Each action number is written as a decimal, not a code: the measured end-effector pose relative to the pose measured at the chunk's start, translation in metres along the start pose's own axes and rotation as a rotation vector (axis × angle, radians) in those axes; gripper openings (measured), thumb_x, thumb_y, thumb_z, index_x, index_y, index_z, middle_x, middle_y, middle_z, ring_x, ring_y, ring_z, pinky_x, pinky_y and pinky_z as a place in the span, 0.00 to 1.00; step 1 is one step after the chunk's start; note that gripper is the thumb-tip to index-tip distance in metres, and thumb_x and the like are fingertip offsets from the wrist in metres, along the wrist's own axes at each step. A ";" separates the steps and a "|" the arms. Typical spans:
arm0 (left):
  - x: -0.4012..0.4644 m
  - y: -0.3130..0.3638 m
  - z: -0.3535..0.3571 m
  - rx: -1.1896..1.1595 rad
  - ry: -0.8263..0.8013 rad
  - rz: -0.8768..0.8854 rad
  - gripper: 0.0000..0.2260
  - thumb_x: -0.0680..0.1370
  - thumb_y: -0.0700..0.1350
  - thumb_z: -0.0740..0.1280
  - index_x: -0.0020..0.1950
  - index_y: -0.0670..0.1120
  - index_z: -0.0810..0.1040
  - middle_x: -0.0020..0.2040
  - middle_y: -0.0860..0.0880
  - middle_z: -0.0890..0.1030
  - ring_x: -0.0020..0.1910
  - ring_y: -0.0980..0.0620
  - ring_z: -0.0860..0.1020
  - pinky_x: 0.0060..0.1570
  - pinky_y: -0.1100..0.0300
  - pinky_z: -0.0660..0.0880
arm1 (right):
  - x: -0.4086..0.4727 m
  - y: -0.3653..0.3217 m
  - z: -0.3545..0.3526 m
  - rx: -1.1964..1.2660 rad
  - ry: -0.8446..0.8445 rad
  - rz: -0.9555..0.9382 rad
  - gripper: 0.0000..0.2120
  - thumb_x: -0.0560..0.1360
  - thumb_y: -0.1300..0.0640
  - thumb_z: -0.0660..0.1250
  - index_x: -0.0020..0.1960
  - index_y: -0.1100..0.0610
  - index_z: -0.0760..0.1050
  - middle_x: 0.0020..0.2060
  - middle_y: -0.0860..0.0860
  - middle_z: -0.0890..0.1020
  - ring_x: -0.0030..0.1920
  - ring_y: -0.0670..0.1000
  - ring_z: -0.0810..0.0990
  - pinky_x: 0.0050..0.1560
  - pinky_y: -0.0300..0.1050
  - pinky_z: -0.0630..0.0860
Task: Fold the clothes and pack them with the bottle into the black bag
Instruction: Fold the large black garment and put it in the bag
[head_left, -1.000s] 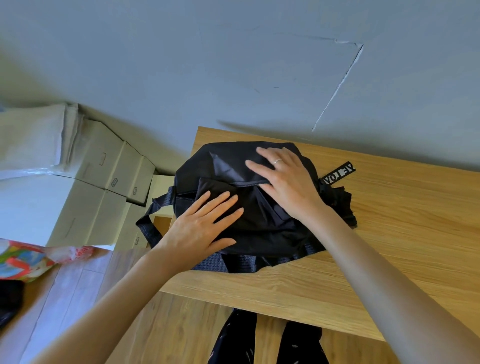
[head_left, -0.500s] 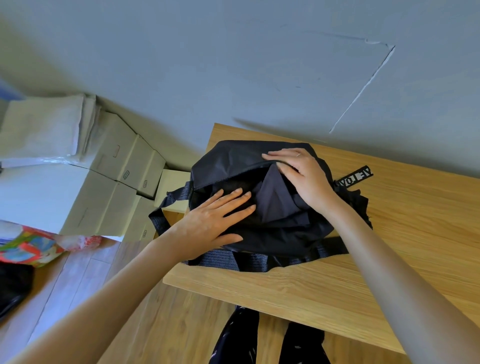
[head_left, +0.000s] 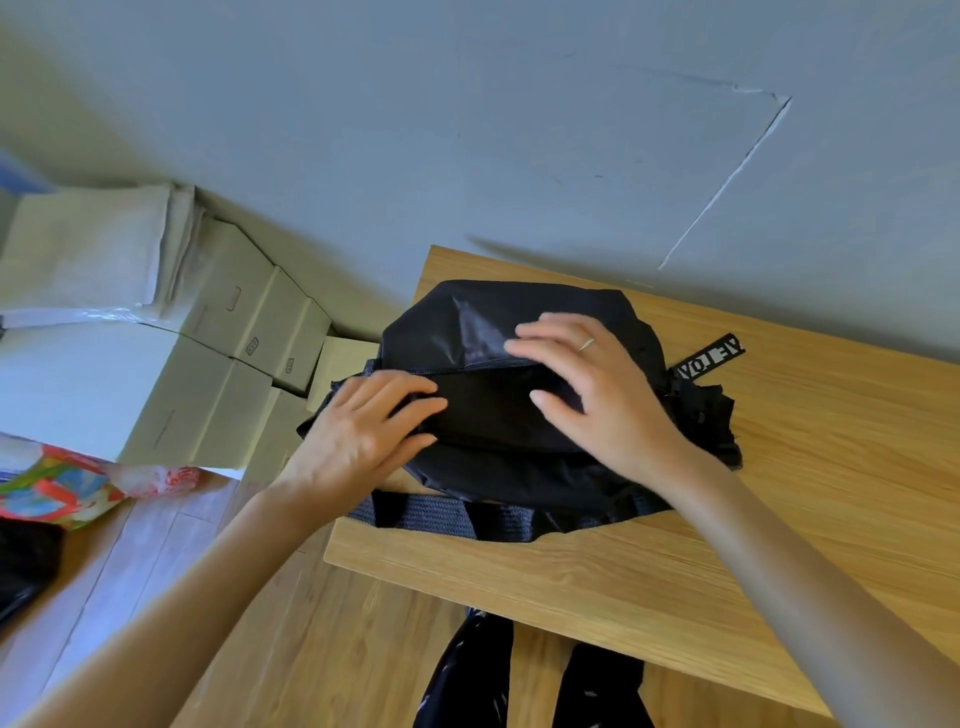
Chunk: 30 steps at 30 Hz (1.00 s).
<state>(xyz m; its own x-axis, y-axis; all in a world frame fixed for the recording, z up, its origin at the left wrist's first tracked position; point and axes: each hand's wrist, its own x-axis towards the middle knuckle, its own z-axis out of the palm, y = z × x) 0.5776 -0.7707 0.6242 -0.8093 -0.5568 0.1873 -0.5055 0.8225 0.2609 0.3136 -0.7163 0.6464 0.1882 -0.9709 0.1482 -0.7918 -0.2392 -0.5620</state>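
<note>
cardboard boxes (head_left: 244, 332) beside wooden table (head_left: 675, 582)

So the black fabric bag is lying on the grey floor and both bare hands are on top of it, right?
Not quite: the head view shows the black fabric bag lying on the light wooden table, not the floor. The left hand and right hand are both on it.
</note>
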 end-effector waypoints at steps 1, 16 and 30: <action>-0.003 -0.005 -0.001 0.039 0.020 -0.049 0.14 0.78 0.49 0.61 0.59 0.43 0.78 0.59 0.44 0.76 0.59 0.47 0.72 0.56 0.54 0.69 | -0.001 -0.008 0.005 -0.022 -0.025 -0.064 0.20 0.75 0.60 0.67 0.66 0.53 0.73 0.63 0.47 0.74 0.68 0.49 0.67 0.68 0.43 0.63; 0.015 -0.033 0.001 -0.671 -0.206 -0.365 0.12 0.71 0.34 0.72 0.42 0.50 0.73 0.74 0.58 0.59 0.67 0.61 0.66 0.55 0.69 0.70 | 0.014 -0.013 0.036 0.120 -0.503 0.043 0.28 0.78 0.46 0.62 0.75 0.44 0.56 0.74 0.38 0.59 0.73 0.39 0.54 0.65 0.43 0.67; 0.024 -0.030 -0.017 -0.683 -0.324 -0.314 0.10 0.71 0.39 0.73 0.46 0.54 0.81 0.75 0.57 0.59 0.60 0.66 0.71 0.48 0.72 0.69 | 0.022 -0.010 0.034 0.273 -0.535 0.123 0.29 0.73 0.46 0.69 0.71 0.46 0.63 0.71 0.39 0.64 0.70 0.39 0.60 0.66 0.48 0.67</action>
<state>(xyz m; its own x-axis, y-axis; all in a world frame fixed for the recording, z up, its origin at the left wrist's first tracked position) 0.5781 -0.8104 0.6370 -0.7593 -0.6025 -0.2459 -0.5139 0.3235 0.7945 0.3453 -0.7356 0.6275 0.4267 -0.8457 -0.3206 -0.6622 -0.0508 -0.7476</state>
